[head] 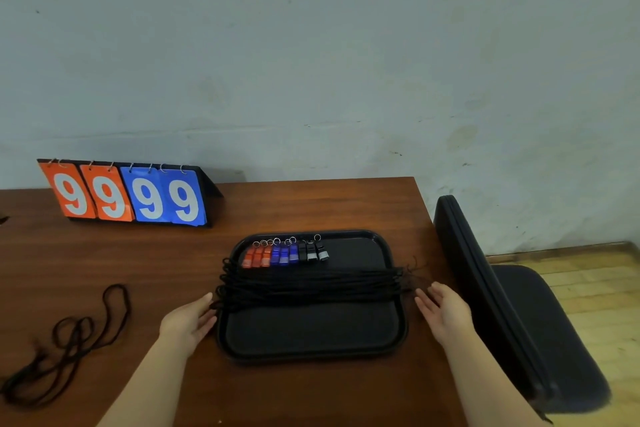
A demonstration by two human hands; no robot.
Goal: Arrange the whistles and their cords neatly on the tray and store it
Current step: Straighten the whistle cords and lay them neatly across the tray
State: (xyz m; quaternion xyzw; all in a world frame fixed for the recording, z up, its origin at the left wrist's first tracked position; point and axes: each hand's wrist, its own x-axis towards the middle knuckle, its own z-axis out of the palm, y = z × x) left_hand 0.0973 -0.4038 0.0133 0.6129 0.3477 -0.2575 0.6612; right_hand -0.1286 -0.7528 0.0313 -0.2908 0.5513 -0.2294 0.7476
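Whistles (pixel 284 255) sit in a tight row at the far left of a black tray (pixel 311 333): three orange, three blue, three black, small moulded plastic bodies with thin metal split rings at their far ends. The tray is a shallow rounded rectangle with a raised rim and a matte, slightly pebbled floor, resting on a dark reddish wooden table (pixel 311 204) with visible grain. Black braided cords (pixel 311 284) lie stretched in a thick bundle across the tray's middle, their loops spilling over both side rims. The left hand (pixel 190 321) is open, fingers against the tray's left rim by the cord loops; the right hand (pixel 445 310) is open too, just beside the right rim, fingertips at the cord ends. Neither clamps anything. A loose cord (pixel 76 333) lies tangled well left of the tray. A flip scoreboard (pixel 124 196) showing four nines stands by the wall. A black padded chair (pixel 512 305) crowds the table's right edge.
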